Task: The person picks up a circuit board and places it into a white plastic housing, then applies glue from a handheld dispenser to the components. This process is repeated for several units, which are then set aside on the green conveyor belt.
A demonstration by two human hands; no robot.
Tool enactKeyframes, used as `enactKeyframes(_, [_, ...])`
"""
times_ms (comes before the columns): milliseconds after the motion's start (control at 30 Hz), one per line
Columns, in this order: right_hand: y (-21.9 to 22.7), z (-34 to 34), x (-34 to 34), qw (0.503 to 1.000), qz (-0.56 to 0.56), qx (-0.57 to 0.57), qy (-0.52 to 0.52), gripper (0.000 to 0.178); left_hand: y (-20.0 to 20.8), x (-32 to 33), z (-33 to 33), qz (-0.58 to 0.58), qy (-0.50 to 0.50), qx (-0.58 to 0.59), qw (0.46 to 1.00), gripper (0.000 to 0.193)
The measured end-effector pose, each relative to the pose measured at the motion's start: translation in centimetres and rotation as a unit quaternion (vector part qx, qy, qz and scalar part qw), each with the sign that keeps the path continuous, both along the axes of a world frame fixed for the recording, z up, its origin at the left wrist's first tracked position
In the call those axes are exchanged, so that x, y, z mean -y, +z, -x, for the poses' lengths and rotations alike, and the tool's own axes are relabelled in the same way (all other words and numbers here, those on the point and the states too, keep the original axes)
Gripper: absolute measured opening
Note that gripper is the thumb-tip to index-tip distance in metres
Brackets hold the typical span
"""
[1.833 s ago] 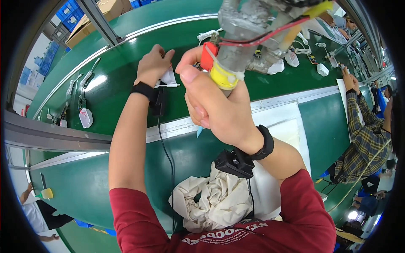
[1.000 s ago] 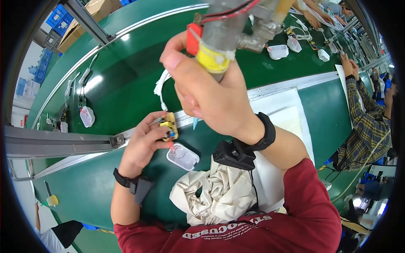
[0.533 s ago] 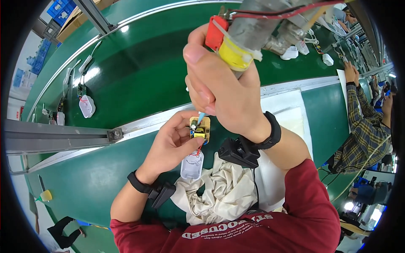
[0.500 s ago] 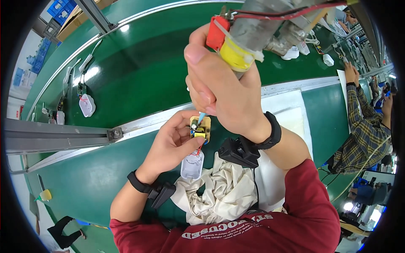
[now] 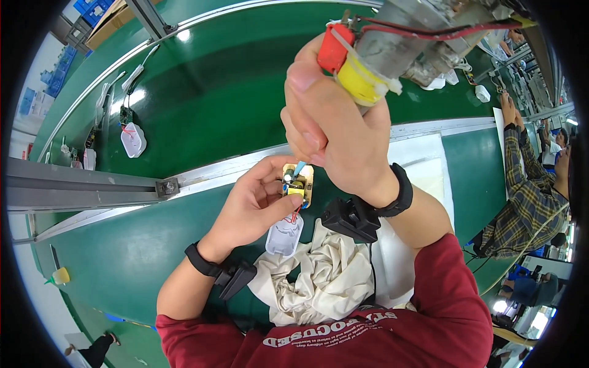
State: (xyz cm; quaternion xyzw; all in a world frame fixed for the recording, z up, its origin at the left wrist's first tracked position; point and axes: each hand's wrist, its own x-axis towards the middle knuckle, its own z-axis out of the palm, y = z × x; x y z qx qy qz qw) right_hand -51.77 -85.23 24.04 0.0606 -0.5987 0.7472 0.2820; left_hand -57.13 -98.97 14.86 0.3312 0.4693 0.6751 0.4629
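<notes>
Circuit board (image 5: 299,185) sits in left hand (image 5: 248,205), near right hand (image 5: 342,132).

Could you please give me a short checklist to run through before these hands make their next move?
1. Circuit board gripped by the left hand: ok, the thumb lies over its near part.
2. Grey tool with the yellow band held by the right hand: ok, the fingers wrap around it.
3. Light blue tip over the board: ok, at the far end; touching it or not: cannot tell.
4. Red wires running between the board and the white shell: ok.
5. White shell clear of the crumpled cloth: cannot tell, they overlap in this view.
</notes>
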Motion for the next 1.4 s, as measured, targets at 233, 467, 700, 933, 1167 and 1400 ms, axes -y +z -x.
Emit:
enactKeyframes(233, [0.0,0.4,0.5,1.000,0.002,-0.005,0.005,0.011,-0.3,0.8,0.5,0.014,-0.011,-0.012,1.000,0.044])
enactKeyframes(467, [-0.6,1.2,1.5,1.000,-0.004,-0.020,0.015,0.012,0.2,1.7,1.0,0.039,-0.003,0.008,0.999,0.043])
enactKeyframes(700, [-0.1,1.8,2.5,0.999,-0.021,-0.022,0.035,0.013,-0.1,2.8,1.5,0.027,0.000,-0.011,1.000,0.043])
enactKeyframes(933, [1.3,1.8,3.2,0.999,0.048,-0.005,-0.001,0.012,-0.6,3.6,2.7,0.050,0.004,0.043,0.998,0.044])
enactKeyframes(1167, [1.6,2.3,4.4,1.000,0.021,-0.002,0.022,0.017,0.2,3.6,6.6,0.057,-0.004,0.159,0.986,0.044])
enactKeyframes(1400, [1.3,3.4,5.9,1.000,-0.007,-0.005,0.021,0.018,2.1,-1.9,13.5,-0.102,0.096,-0.049,0.989,0.046])
